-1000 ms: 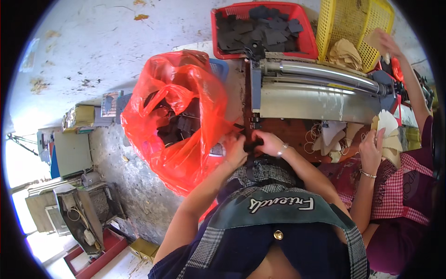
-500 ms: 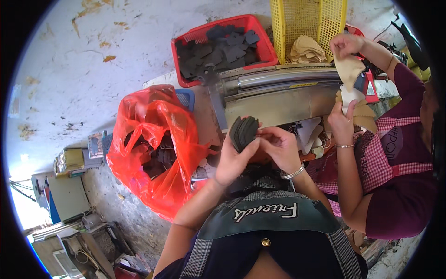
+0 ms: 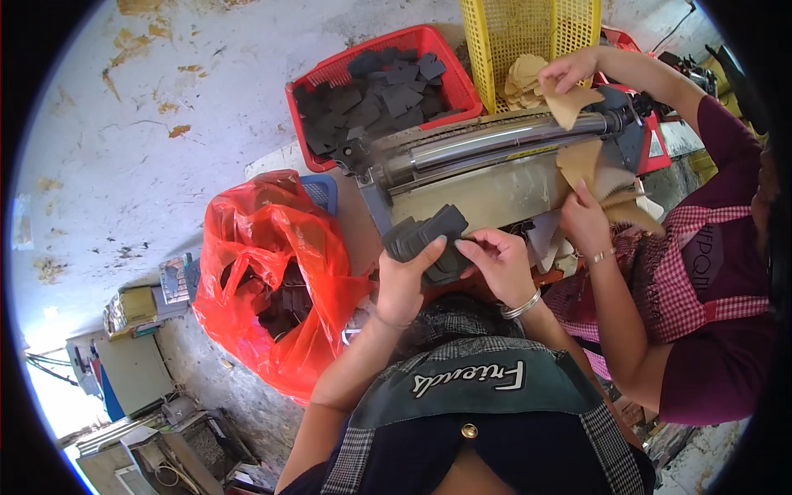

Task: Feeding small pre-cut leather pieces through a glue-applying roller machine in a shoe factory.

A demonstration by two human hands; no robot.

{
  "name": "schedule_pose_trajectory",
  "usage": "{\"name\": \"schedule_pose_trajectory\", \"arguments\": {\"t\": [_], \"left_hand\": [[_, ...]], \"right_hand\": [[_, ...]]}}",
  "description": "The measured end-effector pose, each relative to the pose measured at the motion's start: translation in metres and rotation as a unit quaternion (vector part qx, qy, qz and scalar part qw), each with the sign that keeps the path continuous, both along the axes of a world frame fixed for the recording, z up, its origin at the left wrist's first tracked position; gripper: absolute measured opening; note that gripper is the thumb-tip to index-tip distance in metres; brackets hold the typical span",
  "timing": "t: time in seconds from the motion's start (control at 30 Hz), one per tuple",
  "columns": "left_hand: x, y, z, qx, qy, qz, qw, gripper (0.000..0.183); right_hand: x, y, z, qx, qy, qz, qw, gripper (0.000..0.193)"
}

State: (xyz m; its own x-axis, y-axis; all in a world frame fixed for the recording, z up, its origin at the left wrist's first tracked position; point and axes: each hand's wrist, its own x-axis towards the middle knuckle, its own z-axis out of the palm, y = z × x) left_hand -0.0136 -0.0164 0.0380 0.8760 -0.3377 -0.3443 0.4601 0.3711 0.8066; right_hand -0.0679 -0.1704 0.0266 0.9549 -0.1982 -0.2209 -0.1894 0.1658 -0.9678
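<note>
A fanned stack of thin dark grey pieces (image 3: 437,235), like cut leather or foam, is held up in front of my chest. My left hand (image 3: 401,287) is closed around its lower left side, thumb lying on top. The thumb and fingers of my right hand (image 3: 505,266) pinch the stack's right edge; whether they hold one piece or several I cannot tell. Just beyond the stack lies the metal plate (image 3: 487,194) of a roller machine (image 3: 511,147). A red plastic bag (image 3: 326,256) with dark pieces inside stands open to the left of my hands.
Behind the machine are a red basket (image 3: 294,124) of dark grey pieces and a yellow basket (image 3: 477,41) with tan pieces. A blue basket (image 3: 326,191) sits beside the bag. At right, a co-worker's hands (image 3: 584,221) hold tan pieces near the rollers.
The stack has turned from edge-on to flatter and spread out in my hands. The co-worker's upper hand has moved left with a tan piece over the rollers.
</note>
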Motion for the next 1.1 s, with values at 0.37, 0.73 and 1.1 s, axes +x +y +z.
{"name": "schedule_pose_trajectory", "arguments": {"t": [0.37, 0.73, 1.1], "left_hand": [[-0.003, 0.023, -0.019, 0.01, 0.01, -0.033, 0.999, 0.034], [-0.012, 0.024, -0.031, -0.094, 0.226, -0.152, 0.958, 0.041], [-0.015, 0.024, -0.041, -0.112, 0.248, -0.153, 0.95, 0.04]], "right_hand": [[0.025, -0.017, -0.025, -0.385, -0.109, -0.087, 0.912, 0.017], [-0.002, -0.032, -0.042, 0.14, 0.259, -0.135, 0.946, 0.029], [-0.02, -0.044, -0.074, 0.222, 0.146, -0.274, 0.924, 0.022]]}}
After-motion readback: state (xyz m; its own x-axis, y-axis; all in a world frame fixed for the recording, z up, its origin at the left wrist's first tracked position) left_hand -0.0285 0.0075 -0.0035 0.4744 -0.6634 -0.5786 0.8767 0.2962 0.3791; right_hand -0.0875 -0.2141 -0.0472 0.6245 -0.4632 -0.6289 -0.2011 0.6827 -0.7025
